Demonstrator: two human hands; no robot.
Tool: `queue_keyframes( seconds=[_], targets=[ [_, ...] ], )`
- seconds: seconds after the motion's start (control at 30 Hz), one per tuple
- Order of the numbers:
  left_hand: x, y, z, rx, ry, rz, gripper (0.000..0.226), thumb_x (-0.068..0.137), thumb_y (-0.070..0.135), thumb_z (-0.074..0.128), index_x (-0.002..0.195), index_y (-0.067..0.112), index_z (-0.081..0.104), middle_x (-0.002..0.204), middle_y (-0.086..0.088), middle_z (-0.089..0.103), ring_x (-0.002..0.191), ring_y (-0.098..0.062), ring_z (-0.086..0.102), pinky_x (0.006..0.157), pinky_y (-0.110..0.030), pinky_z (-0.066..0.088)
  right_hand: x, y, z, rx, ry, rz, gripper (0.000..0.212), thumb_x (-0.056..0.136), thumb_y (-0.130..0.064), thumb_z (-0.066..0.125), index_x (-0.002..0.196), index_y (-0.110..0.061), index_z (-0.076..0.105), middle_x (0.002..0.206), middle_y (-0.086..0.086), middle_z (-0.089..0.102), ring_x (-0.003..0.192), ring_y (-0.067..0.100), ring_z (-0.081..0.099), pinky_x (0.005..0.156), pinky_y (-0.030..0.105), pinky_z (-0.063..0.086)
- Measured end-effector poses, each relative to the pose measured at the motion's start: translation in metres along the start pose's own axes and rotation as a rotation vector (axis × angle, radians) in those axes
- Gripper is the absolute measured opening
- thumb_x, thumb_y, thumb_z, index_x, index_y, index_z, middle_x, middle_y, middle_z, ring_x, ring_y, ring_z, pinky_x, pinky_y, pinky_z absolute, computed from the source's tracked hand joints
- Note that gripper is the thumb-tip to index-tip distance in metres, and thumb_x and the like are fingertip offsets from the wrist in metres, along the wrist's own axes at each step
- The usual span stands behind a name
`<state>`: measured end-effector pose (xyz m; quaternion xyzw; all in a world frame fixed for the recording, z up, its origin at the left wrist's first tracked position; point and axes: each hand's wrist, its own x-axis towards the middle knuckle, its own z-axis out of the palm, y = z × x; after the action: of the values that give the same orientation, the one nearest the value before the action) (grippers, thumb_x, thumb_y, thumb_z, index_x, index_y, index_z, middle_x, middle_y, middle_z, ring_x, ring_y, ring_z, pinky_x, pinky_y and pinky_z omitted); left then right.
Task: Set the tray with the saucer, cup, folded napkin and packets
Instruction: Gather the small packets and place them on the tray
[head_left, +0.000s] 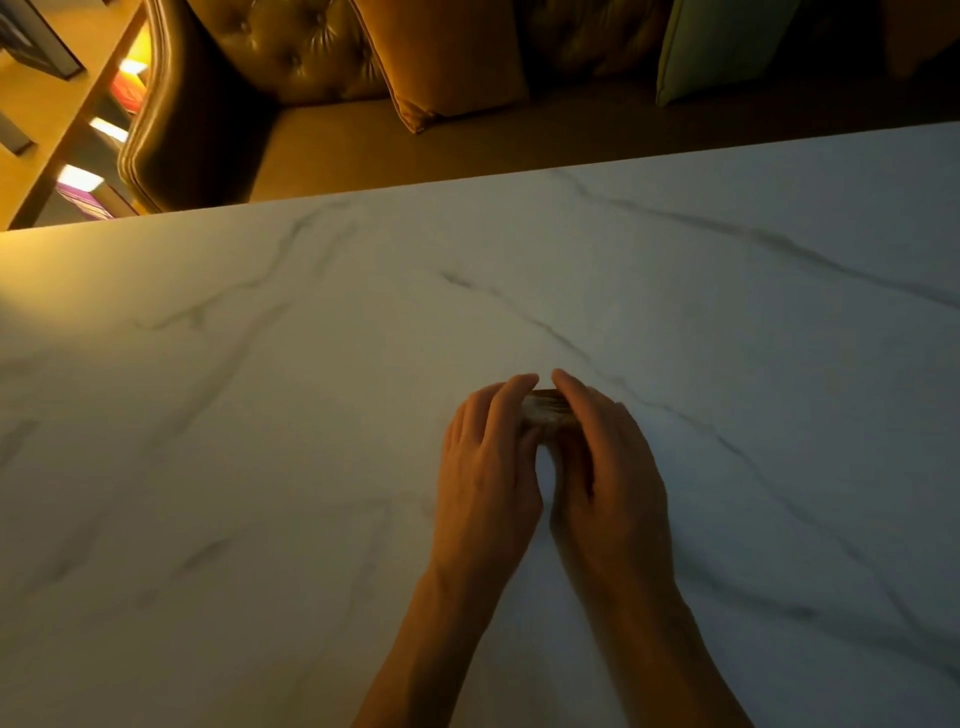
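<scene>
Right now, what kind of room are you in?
Probably a lounge, cafe or living room. A white marble table stands before a tufted leather sofa with cushions, and lit shelves hold books. Both hands cup something small.

table (260, 415): nearest the camera, spanning the whole width
hands: left hand (485, 467) and right hand (608, 467) side by side on the table, right of centre
small object (545, 410): between the fingertips
sofa (332, 150): behind the table
cushions (447, 57): on the sofa
shelves (78, 135): left of the sofa
</scene>
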<state>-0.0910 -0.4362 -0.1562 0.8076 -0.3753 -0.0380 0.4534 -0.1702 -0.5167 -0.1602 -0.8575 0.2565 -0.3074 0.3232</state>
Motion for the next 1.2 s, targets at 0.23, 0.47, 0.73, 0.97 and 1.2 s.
queue_keyframes(
  seconds=[0.23,0.47,0.73,0.97,1.2],
  targets=[
    [-0.001,0.001,0.007,0.083,-0.032,-0.058,0.058,0.093,0.008,0.056,0.142,0.024,0.029,0.146,-0.009,0.047,0.14,-0.023,0.035,0.118,-0.044,0.027,-0.003,-0.002,0.002,-0.059,-0.072,0.058,0.054,0.097,-0.029,0.047,0.146,-0.023,0.026,0.144,0.006,0.046,0.135,0.021,0.042,0.108,0.052,0.039],
    [-0.003,0.0,0.006,-0.023,-0.008,-0.089,0.045,0.093,0.007,0.055,0.128,0.026,0.035,0.127,-0.001,0.054,0.129,-0.016,0.045,0.112,-0.052,0.038,-0.001,0.0,0.0,-0.104,-0.127,0.088,0.064,0.094,-0.009,0.057,0.147,-0.027,0.024,0.15,0.002,0.04,0.143,0.015,0.032,0.122,0.035,0.015],
    [-0.001,-0.003,0.014,0.031,-0.056,-0.162,0.045,0.097,0.017,0.046,0.136,0.027,0.028,0.154,-0.011,0.034,0.141,-0.016,0.006,0.117,-0.046,0.013,0.0,0.001,0.003,-0.119,-0.173,0.113,0.055,0.099,-0.036,0.039,0.15,-0.023,0.021,0.154,0.0,0.036,0.143,0.013,0.029,0.122,0.031,0.011],
    [0.002,-0.005,0.006,0.038,-0.064,-0.072,0.062,0.086,-0.01,0.052,0.137,0.021,0.035,0.138,-0.008,0.052,0.136,-0.015,0.033,0.116,-0.054,0.031,-0.003,0.003,0.003,-0.108,-0.09,0.109,0.054,0.099,-0.036,0.041,0.149,-0.026,0.023,0.152,0.0,0.038,0.141,0.014,0.034,0.114,0.042,0.034],
    [0.007,-0.001,0.001,0.024,-0.013,0.007,0.048,0.082,-0.013,0.048,0.119,0.018,0.049,0.112,0.005,0.056,0.112,-0.016,0.051,0.101,-0.055,0.044,-0.002,-0.004,-0.005,0.022,0.03,0.171,0.044,0.094,-0.018,0.059,0.137,-0.019,0.048,0.125,0.003,0.063,0.113,0.019,0.061,0.098,0.048,0.05]
  ],
)
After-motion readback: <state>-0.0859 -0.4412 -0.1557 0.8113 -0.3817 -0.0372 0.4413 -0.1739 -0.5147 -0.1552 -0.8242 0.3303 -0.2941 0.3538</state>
